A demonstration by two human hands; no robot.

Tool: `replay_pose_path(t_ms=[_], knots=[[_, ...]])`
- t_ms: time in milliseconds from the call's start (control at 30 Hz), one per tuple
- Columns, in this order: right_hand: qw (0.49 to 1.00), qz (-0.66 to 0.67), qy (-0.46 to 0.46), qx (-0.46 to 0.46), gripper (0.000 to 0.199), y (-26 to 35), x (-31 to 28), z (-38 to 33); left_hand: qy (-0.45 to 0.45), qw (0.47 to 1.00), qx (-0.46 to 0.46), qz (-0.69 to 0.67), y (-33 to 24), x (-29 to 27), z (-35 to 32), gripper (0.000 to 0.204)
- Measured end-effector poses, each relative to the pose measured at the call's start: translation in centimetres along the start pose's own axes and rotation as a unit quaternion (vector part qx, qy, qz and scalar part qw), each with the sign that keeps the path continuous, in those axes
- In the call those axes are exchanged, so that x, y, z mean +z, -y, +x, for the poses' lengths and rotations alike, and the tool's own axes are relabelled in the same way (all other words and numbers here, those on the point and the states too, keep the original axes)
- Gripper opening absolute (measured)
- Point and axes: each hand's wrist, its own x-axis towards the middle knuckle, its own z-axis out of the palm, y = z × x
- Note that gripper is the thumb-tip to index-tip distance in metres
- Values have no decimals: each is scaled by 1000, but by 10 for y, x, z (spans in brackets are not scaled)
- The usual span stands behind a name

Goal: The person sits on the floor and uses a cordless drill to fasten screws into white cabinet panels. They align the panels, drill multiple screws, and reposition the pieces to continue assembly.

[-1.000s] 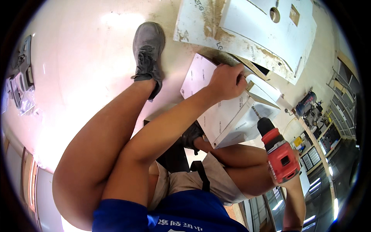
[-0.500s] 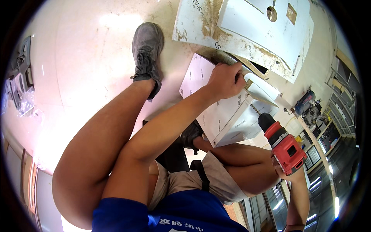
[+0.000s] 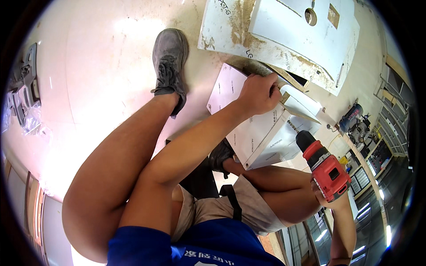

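Observation:
A white panel box point(image 3: 253, 137), its film covered in print, stands between my legs. My left hand point(image 3: 261, 94) is closed over its upper edge, the fingertips hidden on the far side. In my right hand point(image 3: 320, 195) is a red and black cordless drill point(image 3: 329, 174), which hides most of the fingers. The drill's bit point(image 3: 293, 126) points at the right-hand panel of the box, its tip at or very near the surface; whether it has entered the panel I cannot tell.
Beyond the box lie dusty white boards point(image 3: 275, 48), the upper one with a round and a square cutout. Another power tool point(image 3: 353, 116) rests at the right. Grey plastic parts and clear wrapping point(image 3: 26, 93) lie far left. My shoe point(image 3: 170, 62) is left of the box.
The view has shifted very slightly. Both hands, the drill and the box keep practically the same places.

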Motion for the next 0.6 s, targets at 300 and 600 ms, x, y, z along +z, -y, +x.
replay_pose_path(t_ms=[300, 600], knots=[[1000, 18, 6, 5, 36, 37, -9, 17, 0, 1000, -3, 12, 2, -1, 0, 11], [988, -98, -59, -99, 52, -28, 14, -4, -18, 1000, -25, 6, -4, -2, -2, 9]])
